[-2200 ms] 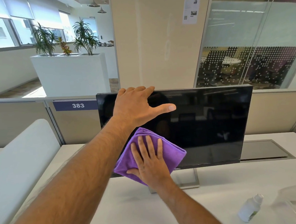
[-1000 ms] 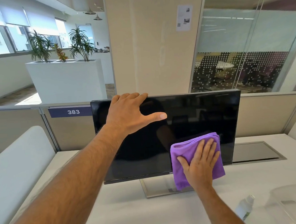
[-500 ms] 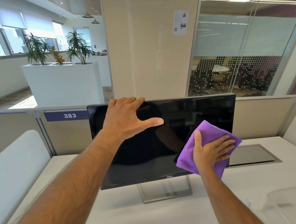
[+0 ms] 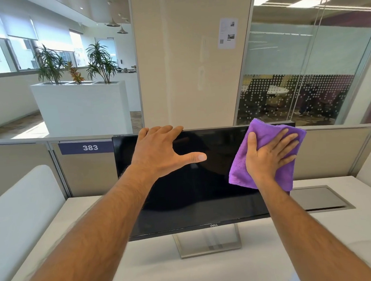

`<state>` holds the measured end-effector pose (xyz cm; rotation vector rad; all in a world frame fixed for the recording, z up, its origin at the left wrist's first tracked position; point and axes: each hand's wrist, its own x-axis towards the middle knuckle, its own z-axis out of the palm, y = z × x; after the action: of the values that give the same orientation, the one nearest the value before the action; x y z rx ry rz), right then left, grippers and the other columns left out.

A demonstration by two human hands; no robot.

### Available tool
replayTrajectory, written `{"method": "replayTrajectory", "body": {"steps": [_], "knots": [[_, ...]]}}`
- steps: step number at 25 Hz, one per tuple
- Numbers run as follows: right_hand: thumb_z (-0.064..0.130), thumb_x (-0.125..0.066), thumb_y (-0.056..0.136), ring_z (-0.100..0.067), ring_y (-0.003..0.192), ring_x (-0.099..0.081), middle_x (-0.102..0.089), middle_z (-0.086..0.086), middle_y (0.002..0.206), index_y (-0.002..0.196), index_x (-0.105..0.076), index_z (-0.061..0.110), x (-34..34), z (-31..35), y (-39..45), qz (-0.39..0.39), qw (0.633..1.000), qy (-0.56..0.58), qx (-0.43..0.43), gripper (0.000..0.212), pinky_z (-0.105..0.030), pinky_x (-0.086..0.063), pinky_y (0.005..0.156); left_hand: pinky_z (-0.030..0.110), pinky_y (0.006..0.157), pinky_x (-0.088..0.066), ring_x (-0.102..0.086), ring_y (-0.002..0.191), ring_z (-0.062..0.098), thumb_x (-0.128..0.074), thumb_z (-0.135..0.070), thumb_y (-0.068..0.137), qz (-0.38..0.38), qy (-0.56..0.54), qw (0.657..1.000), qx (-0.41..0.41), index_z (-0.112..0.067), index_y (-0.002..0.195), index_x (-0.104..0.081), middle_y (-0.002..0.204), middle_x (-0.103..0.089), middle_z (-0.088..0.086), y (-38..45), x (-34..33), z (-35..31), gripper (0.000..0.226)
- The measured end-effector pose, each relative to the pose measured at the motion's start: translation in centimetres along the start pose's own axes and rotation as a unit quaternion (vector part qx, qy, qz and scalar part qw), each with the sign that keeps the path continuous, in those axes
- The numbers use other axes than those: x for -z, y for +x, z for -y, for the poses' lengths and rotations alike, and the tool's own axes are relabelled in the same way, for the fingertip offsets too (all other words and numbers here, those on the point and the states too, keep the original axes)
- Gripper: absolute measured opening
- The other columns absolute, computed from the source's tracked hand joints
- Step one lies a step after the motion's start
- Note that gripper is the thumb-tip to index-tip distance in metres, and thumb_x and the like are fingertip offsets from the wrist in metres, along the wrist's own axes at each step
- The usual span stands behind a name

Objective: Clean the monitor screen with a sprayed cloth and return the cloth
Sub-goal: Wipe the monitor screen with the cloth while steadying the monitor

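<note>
A person stands at a white surface (image 4: 210,275) facing a dark monitor (image 4: 194,196) on a silver stand (image 4: 208,241).

The main risk, as a judgement, is the monitor tipping or sliding back if the wiping push at its top right corner outweighs the bracing hand. The purple cloth (image 4: 264,135) already overhangs the top and right edges, so a stroke could run off the panel and leave the corner unwiped. The left thumb rests near or on the glass and may leave a smudge.

The left hand (image 4: 161,152) sits at the monitor's top edge, left of centre. Its fingers (image 4: 162,132) are close together and curl over the rim, the thumb stretched out to the right. The right hand (image 4: 268,154) lies flat on the cloth at the upper right of the screen. Its fingers (image 4: 288,138) are spread wide, pressing the cloth against the glass rather than pinching it, thumb pointing up.
</note>
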<state>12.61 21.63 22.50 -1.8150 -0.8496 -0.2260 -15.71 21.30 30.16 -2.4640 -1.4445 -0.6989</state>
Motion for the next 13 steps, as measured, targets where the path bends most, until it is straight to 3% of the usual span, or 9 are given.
{"method": "replayTrajectory", "body": {"steps": [7, 11, 13], "knots": [[0.072, -0.015, 0.093, -0.041, 0.154, 0.008, 0.006, -0.023, 0.166, 0.158, 0.006, 0.004, -1.0, 3.0, -3.3, 0.031, 0.99, -0.06, 0.125, 0.096, -0.064, 0.002, 0.122, 0.052, 0.117, -0.025, -0.045, 0.137, 0.024, -0.008, -0.108, 0.055, -0.003, -0.003, 1.0, 0.009, -0.031, 0.148, -0.042, 0.147, -0.053, -0.004, 0.0, -0.3, -0.1, 0.125], [0.063, -0.019, 0.099, -0.04, 0.154, 0.004, 0.003, -0.022, 0.167, 0.158, 0.006, 0.009, -1.6, 4.2, -6.8, 0.052, 0.974, -0.062, 0.212, 0.084, -0.065, -0.002, 0.122, 0.05, 0.119, -0.02, -0.04, 0.141, 0.024, -0.003, -0.107, 0.056, -0.004, -0.008, 1.0, 0.018, -0.032, 0.15, -0.039, 0.152, -0.048, -0.003, -0.2, -0.3, -0.2, 0.126], [0.059, -0.021, 0.101, -0.035, 0.155, 0.006, 0.007, -0.015, 0.167, 0.157, 0.015, 0.017, -1.8, 4.7, -8.8, 0.078, 0.961, -0.033, 0.264, 0.079, -0.062, 0.003, 0.123, 0.051, 0.121, -0.015, -0.033, 0.145, 0.024, 0.003, -0.105, 0.056, 0.004, -0.016, 1.0, 0.022, -0.032, 0.153, -0.034, 0.156, -0.042, -0.002, -0.3, -0.3, -0.3, 0.127]]}}
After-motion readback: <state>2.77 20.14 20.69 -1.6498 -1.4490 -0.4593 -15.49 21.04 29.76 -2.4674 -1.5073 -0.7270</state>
